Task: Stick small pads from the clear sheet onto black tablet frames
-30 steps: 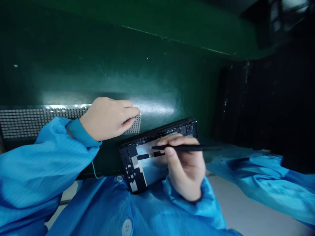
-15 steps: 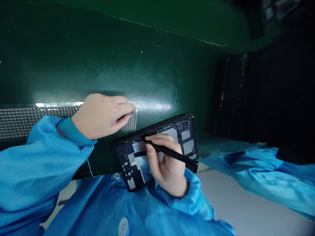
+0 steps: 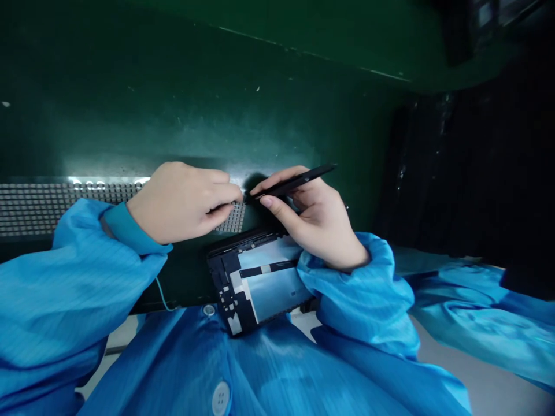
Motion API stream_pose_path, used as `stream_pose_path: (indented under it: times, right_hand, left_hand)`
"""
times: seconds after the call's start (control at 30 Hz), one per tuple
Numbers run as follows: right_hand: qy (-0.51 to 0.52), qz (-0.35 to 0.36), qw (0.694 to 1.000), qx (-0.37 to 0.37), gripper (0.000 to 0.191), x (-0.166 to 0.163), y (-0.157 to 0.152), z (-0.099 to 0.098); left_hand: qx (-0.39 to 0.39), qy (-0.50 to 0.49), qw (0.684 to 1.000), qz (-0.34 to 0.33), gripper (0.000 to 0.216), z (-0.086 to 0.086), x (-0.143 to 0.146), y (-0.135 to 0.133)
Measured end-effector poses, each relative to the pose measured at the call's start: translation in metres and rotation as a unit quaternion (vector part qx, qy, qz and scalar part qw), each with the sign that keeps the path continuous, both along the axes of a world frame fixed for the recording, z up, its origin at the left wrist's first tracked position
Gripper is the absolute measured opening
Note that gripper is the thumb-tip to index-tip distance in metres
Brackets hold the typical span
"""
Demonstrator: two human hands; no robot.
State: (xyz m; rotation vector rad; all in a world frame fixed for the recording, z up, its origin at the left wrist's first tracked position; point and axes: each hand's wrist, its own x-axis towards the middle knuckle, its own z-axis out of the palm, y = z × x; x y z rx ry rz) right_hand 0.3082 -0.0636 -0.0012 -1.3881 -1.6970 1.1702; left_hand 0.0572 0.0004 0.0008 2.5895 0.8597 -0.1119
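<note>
My right hand [image 3: 312, 216] grasps a black tool [image 3: 299, 181] between thumb and fingers, its tip just beside the right end of the strip [image 3: 32, 209]. My left hand [image 3: 184, 202] lies over that end, fingers curled; I cannot tell whether they pinch it. Nearer my body, the opened device [image 3: 277, 292] sits at the edge of the table [image 3: 217, 121], partly behind my right sleeve [image 3: 368, 294].

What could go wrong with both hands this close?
The black tool in the right hand might nick the left hand, its tip being so near. The right sleeve overlaps the device and could drag it. The device's near corner seems past the bench edge; a knock might tip it.
</note>
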Motion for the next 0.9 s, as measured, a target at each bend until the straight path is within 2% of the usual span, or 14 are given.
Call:
stream_pose_path:
  times: [0.27,0.33,0.4,0.47,0.57,0.63,0.7,0.9]
  right_hand:
    - [-0.046,0.038,0.998,0.030,0.012,0.001,0.007,0.001]
    - [-0.014,0.035,0.999,0.021,0.011,0.001,0.006,0.002]
    - [0.053,-0.006,0.999,0.001,0.010,0.003,-0.003,0.006]
    - [0.116,-0.097,0.988,0.006,0.008,0.006,-0.020,0.010]
    - [0.147,-0.272,0.947,0.086,0.003,0.011,-0.055,0.009]
    - [0.135,-0.348,0.918,0.133,0.003,0.012,-0.075,0.002]
    - [0.110,-0.362,0.914,0.147,0.004,0.012,-0.086,-0.007]
    - [0.026,-0.296,0.942,0.154,0.010,0.009,-0.086,-0.020]
  left_hand:
    - [0.003,-0.008,1.000,0.005,0.042,-0.001,0.000,0.000]
    - [0.006,-0.010,1.000,0.011,0.044,-0.001,0.000,-0.001]
    - [0.010,-0.016,1.000,0.017,0.044,-0.001,-0.001,-0.001]
    - [0.007,-0.022,0.999,0.022,0.044,-0.002,-0.002,-0.001]
    - [-0.003,-0.028,0.999,0.026,0.045,-0.003,-0.003,0.000]
    - [-0.006,-0.025,0.999,0.030,0.047,-0.002,-0.003,0.001]
    - [-0.009,-0.012,0.999,0.034,0.047,0.000,-0.002,0.001]
    - [-0.004,-0.020,0.999,0.044,0.050,0.003,-0.003,0.000]
